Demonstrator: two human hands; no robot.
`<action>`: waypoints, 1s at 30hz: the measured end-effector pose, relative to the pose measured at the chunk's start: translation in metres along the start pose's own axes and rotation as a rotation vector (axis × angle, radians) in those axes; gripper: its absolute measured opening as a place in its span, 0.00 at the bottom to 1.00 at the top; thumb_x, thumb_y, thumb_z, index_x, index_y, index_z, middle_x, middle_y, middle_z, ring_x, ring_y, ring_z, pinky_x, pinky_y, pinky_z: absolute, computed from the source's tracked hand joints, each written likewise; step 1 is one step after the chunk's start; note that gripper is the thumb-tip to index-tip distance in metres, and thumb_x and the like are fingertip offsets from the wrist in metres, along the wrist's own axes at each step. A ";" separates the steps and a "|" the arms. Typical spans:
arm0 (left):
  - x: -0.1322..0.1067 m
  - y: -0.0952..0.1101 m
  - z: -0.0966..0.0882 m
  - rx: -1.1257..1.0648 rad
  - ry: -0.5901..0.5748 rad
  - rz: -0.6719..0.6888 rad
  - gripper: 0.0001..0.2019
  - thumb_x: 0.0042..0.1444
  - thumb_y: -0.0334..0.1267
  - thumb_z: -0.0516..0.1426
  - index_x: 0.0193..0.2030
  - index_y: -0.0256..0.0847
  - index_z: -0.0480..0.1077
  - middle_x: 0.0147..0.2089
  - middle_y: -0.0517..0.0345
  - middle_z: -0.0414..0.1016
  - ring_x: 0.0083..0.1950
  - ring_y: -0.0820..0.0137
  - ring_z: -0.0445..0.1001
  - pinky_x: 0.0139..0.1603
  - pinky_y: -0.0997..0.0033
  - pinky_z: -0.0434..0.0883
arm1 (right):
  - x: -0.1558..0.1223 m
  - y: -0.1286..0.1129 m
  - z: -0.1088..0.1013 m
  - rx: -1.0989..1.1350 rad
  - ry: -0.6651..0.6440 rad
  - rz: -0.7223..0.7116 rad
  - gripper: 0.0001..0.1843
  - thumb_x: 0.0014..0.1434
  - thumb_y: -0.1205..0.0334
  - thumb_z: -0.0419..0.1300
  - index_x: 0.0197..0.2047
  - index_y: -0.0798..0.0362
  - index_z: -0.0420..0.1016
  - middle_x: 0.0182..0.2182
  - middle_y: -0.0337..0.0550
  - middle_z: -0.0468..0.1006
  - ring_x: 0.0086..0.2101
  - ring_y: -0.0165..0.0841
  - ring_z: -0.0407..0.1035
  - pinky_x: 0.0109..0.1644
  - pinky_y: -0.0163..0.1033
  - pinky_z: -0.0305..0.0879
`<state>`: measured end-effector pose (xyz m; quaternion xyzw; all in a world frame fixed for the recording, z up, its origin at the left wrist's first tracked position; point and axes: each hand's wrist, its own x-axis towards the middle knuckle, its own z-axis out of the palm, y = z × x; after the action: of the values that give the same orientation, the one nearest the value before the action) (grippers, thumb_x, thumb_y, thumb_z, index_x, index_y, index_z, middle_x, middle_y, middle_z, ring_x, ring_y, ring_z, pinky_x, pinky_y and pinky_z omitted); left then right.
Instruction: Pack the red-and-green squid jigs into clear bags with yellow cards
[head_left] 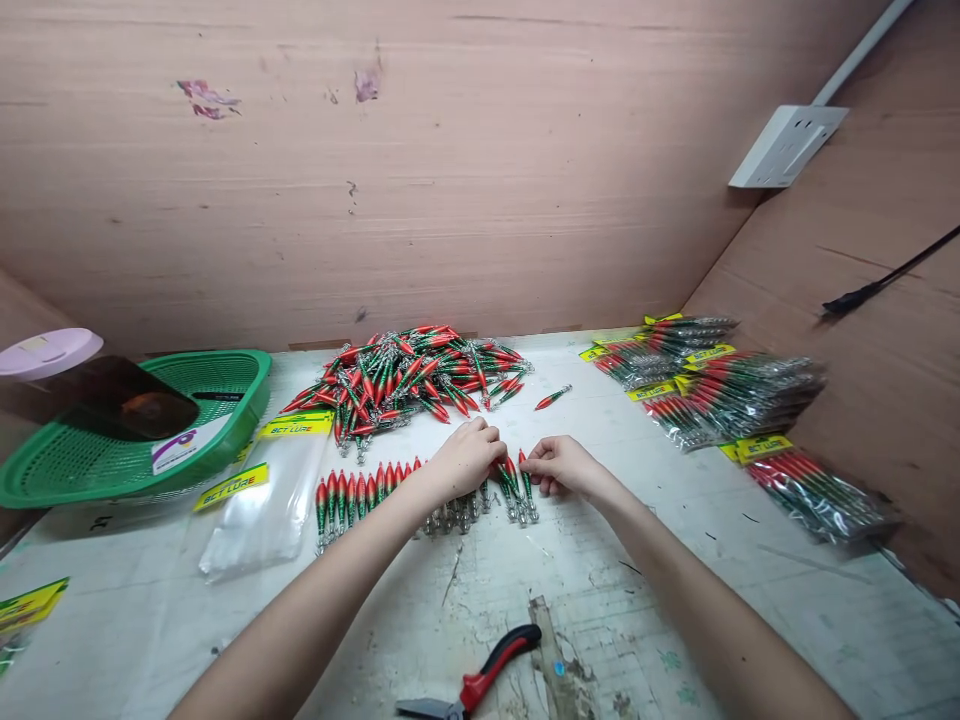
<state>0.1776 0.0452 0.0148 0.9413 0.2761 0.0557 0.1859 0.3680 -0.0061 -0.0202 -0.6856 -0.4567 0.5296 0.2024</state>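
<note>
Red and green fishing lures stand side by side in a row point(351, 494) across the table, hooks toward me. Over the right part of that row is my left hand point(471, 458), its fingers closed at the red end of a lure point(508, 488). Just to the right, my right hand point(564, 466) pinches the last lure point(527, 492) between thumb and forefinger. Behind both hands lies a large heap of loose lures point(405, 375), with a single lure point(553, 397) apart on its right. My left forearm covers the middle of the row.
At left are clear packets point(259, 515) with yellow tops and a green basket point(240, 400) holding a dark container with a pink lid point(51, 352). Filled lure packets point(810, 490) lie at right. Red-handled pliers point(480, 680) rest in front. Cardboard walls point(450, 200) enclose the table.
</note>
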 end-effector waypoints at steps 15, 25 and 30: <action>0.007 0.002 -0.013 -0.289 0.114 0.056 0.08 0.52 0.27 0.55 0.39 0.39 0.70 0.39 0.57 0.76 0.40 0.69 0.73 0.42 0.70 0.70 | -0.015 -0.023 0.001 0.211 -0.166 -0.412 0.16 0.41 0.54 0.69 0.30 0.57 0.75 0.26 0.39 0.77 0.26 0.27 0.67 0.30 0.33 0.60; -0.006 0.011 0.010 -0.221 0.299 -0.092 0.10 0.55 0.26 0.51 0.42 0.39 0.69 0.43 0.51 0.73 0.47 0.63 0.71 0.50 0.61 0.69 | -0.007 -0.002 -0.025 0.121 0.073 -0.260 0.17 0.54 0.50 0.64 0.34 0.56 0.69 0.18 0.29 0.67 0.18 0.22 0.62 0.21 0.29 0.58; -0.013 0.024 0.016 -0.123 0.249 -0.082 0.12 0.56 0.26 0.52 0.43 0.41 0.70 0.44 0.52 0.73 0.48 0.62 0.70 0.49 0.61 0.70 | -0.006 0.015 -0.023 -0.163 0.058 -0.088 0.13 0.64 0.55 0.57 0.38 0.58 0.71 0.26 0.34 0.73 0.22 0.23 0.66 0.25 0.31 0.66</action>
<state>0.1822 0.0146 0.0093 0.9020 0.3312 0.1814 0.2094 0.3949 -0.0138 -0.0199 -0.6941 -0.5219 0.4611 0.1822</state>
